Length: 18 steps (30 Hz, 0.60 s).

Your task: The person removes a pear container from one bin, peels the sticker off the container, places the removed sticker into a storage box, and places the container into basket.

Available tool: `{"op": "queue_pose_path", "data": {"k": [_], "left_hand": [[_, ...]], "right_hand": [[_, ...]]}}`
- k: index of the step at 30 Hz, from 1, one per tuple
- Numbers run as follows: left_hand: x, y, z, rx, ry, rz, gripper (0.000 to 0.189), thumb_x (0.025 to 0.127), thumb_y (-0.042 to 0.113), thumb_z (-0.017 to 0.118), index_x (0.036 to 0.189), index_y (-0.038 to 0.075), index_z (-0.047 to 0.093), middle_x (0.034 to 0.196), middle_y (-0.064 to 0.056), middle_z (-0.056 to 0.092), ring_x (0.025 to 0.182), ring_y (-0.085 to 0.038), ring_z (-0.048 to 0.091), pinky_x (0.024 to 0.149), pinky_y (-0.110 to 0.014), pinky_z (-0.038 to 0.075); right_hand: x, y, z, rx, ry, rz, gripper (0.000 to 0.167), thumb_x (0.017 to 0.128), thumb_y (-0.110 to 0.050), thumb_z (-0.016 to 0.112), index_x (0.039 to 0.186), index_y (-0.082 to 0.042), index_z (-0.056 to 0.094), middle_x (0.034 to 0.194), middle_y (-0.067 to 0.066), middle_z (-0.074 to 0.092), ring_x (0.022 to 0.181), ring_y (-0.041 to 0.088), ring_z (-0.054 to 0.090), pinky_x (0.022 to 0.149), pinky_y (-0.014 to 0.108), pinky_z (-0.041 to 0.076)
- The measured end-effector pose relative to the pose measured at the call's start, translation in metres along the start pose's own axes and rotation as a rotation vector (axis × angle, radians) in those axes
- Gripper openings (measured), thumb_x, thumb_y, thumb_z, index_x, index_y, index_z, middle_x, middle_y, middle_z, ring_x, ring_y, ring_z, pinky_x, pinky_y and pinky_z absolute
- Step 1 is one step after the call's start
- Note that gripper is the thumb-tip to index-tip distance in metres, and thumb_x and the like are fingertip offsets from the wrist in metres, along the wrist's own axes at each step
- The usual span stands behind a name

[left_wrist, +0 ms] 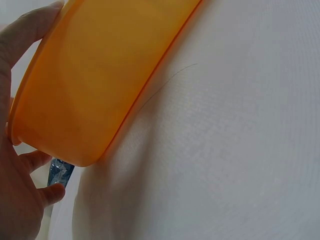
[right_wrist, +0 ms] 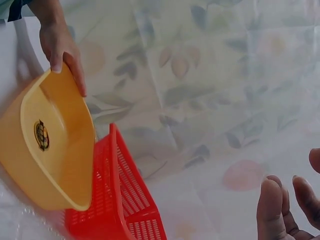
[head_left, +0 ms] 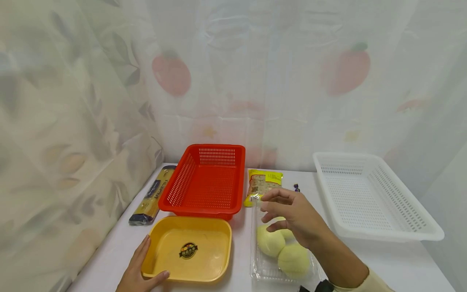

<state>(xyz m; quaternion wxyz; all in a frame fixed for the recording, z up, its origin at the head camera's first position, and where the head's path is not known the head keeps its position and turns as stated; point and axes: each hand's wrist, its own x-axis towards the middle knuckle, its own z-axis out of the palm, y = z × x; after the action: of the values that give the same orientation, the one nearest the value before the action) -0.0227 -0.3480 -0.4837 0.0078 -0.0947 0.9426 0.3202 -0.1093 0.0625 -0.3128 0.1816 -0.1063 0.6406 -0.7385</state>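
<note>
My left hand [head_left: 136, 267] grips the near left corner of a yellow plastic basin [head_left: 209, 259], thumb over the near rim and fingers along the left side. In the left wrist view the outer wall of the basin [left_wrist: 95, 80] shows between the thumb and the fingers. A round printed label marks the basin's floor. My right hand [head_left: 292, 213] hangs over a clear plastic box [head_left: 260, 272] with pale yellow round buns [head_left: 293, 259] in it. Nothing is held in the right hand; its fingers are loosely bent and apart, and they show in the right wrist view's lower right corner.
Behind the basin stands a red slotted basket [head_left: 219, 186], with a spaghetti pack [head_left: 151, 198] on its left. A yellow food packet [head_left: 264, 182] and a small dark wrapped piece [head_left: 296, 187] lie at the back. At the right sits a white slotted basket [head_left: 365, 198]. Printed curtains enclose the table.
</note>
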Motion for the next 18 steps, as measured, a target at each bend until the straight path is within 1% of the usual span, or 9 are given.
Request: {"op": "queue_pose_path", "data": {"k": [3, 6, 12, 15, 18], "left_hand": [[0.001, 0.0, 0.0, 0.002, -0.019, -0.026, 0.121, 0.072, 0.054, 0.079, 0.154, 0.003, 0.006, 0.157, -0.022, 0.008, 0.136, -0.048, 0.017, 0.101, -0.068, 0.021], [0.002, 0.0, 0.0, 0.002, -0.03, -0.041, 0.122, 0.072, 0.055, 0.079, 0.154, 0.004, 0.005, 0.157, -0.022, 0.007, 0.137, -0.048, 0.015, 0.101, -0.067, 0.02], [0.003, 0.0, 0.0, 0.007, -0.055, -0.073, 0.122, 0.073, 0.057, 0.077, 0.154, 0.004, 0.003, 0.157, -0.022, 0.004, 0.137, -0.048, 0.014, 0.102, -0.066, 0.018], [0.004, 0.0, 0.0, 0.007, -0.06, -0.081, 0.122, 0.073, 0.057, 0.077, 0.154, 0.005, 0.003, 0.158, -0.022, 0.004, 0.137, -0.048, 0.013, 0.102, -0.066, 0.018], [0.003, 0.0, 0.0, 0.005, -0.05, -0.066, 0.122, 0.073, 0.057, 0.077, 0.155, 0.005, 0.003, 0.157, -0.022, 0.005, 0.137, -0.048, 0.014, 0.102, -0.067, 0.018]], "right_hand": [[-0.003, 0.0, -0.008, -0.008, 0.014, -0.012, 0.029, 0.086, -0.012, 0.071, 0.107, 0.004, 0.059, 0.101, 0.017, 0.058, 0.083, 0.037, 0.062, 0.069, 0.048, 0.055], [-0.006, 0.001, -0.016, -0.023, 0.025, -0.025, 0.025, 0.086, -0.011, 0.07, 0.106, 0.001, 0.06, 0.101, 0.017, 0.057, 0.082, 0.035, 0.062, 0.069, 0.048, 0.055], [-0.012, 0.0, -0.031, -0.039, 0.053, -0.035, 0.023, 0.088, -0.011, 0.069, 0.106, -0.001, 0.06, 0.102, 0.016, 0.057, 0.084, 0.033, 0.062, 0.071, 0.048, 0.055], [-0.015, 0.0, -0.038, -0.04, 0.068, -0.041, 0.022, 0.089, -0.012, 0.068, 0.106, -0.002, 0.059, 0.103, 0.017, 0.058, 0.085, 0.033, 0.061, 0.072, 0.049, 0.054], [-0.018, 0.002, -0.045, -0.04, 0.083, -0.043, 0.02, 0.09, -0.013, 0.068, 0.106, -0.004, 0.06, 0.103, 0.016, 0.057, 0.086, 0.033, 0.061, 0.073, 0.049, 0.054]]}}
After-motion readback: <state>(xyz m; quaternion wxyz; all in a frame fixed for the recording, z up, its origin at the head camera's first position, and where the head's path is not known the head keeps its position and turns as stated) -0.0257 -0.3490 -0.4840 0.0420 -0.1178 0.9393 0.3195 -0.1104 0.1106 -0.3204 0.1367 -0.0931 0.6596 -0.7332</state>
